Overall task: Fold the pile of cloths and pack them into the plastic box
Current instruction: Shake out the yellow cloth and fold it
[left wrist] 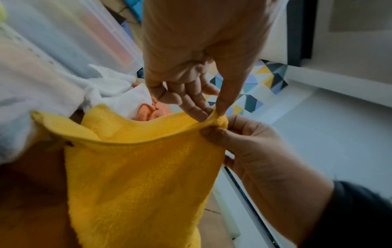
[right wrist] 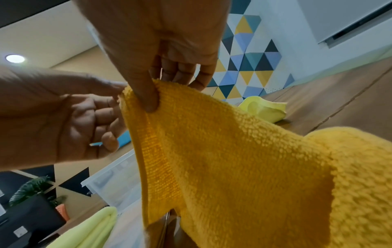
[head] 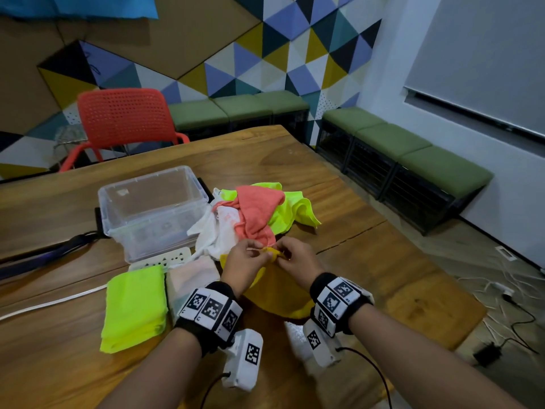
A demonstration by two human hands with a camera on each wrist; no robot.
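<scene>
So far: we judge the task to be in its early-middle part, with some folding done and nothing packed.
Cloth in hand: we hold a yellow cloth (head: pixel 277 287) lifted at lower centre of the head view, hanging down from one top corner.
Left hand: our left hand (head: pixel 246 262) pinches that corner between thumb and forefinger, the other fingers loosely curled; the left wrist view shows the pinch plainly.
Right hand: our right hand (head: pixel 296 259) pinches the same corner just beside the left, thumb pressed on the fabric, as the right wrist view shows.
Step in hand: we seem to be finding the hem so the hands can slide apart and spread the cloth for its first fold.
Done: a folded neon green cloth (head: pixel 134 308) lies at lower left on the table (head: pixel 339 178), and beside it a folded pale cloth (head: pixel 193 283), though blur makes its colour hard to call.
Still loose: the pile (head: pixel 256 215) sits at centre frame, just right of the box, with coral, white and neon yellow cloths tangled together.
Box: the plastic box (head: pixel 153 208) stands open at centre left, touching the pile, and looks empty to us.
Left to do: fold the yellow cloth, fold each cloth in the pile, then put every folded cloth in the box.
</scene>
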